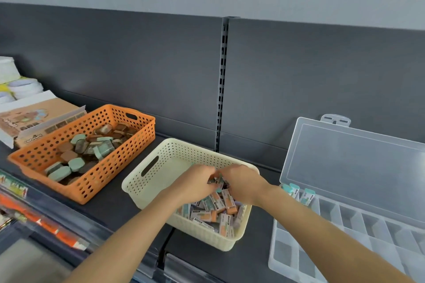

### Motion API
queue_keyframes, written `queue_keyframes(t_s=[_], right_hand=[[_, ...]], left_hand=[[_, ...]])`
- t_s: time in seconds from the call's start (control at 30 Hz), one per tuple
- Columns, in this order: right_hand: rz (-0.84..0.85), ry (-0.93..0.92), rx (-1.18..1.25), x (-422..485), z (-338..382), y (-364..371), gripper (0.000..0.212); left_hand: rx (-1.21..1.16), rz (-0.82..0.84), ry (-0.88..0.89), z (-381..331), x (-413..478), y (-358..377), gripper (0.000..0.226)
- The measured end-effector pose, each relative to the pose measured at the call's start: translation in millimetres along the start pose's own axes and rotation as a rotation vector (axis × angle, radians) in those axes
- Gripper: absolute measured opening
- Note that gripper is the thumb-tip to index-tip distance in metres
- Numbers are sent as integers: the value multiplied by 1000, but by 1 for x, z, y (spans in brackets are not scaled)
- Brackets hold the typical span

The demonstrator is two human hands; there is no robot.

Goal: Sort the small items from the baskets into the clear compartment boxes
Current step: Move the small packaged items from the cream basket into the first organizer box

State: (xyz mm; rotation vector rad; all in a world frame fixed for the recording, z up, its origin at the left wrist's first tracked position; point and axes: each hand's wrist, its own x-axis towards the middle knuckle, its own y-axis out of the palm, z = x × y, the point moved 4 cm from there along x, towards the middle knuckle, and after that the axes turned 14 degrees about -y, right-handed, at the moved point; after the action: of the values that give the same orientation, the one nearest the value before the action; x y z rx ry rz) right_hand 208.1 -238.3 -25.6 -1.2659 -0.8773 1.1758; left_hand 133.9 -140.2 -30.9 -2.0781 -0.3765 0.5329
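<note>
Blurred, unreadable lettering on cardboard box (34,119)

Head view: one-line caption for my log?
Left hand and right hand grip small packets in the cream basket, between the orange basket and the open compartment box.

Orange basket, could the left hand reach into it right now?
Probably yes: the orange basket sits open-topped just left of the left hand, nothing between, though that hand grips small packets.

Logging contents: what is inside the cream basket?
Small packets piled at its near end; the left hand and right hand grip a few. Whatever lies beneath the hands is covered.
</note>
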Motion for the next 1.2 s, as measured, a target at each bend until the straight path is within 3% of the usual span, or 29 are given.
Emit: queue_keyframes(t_s=[0.3, 0.43, 0.67, 0.83, 1.0, 1.2], right_hand=[[-177, 73, 160, -8, -7, -12, 22], [-234, 64, 266, -15, -9, -22, 24], [56, 2, 255, -9, 2, -8, 24], [151, -32, 185, -6, 9, -3, 27], [106, -43, 215, -12, 10, -10, 20], [29, -81, 214, -25, 11, -19, 31]], left_hand=[[-252, 30, -177, 2, 6, -1, 29], [-372, 17, -275, 9, 5, -6, 38], [-383, -16, -304, 21, -7, -16, 41], [-414, -60, -279, 20, -19, -18, 45], [-467, -68, -300, 23, -20, -14, 6], [-614, -138, -309, 13, -21, -13, 9]])
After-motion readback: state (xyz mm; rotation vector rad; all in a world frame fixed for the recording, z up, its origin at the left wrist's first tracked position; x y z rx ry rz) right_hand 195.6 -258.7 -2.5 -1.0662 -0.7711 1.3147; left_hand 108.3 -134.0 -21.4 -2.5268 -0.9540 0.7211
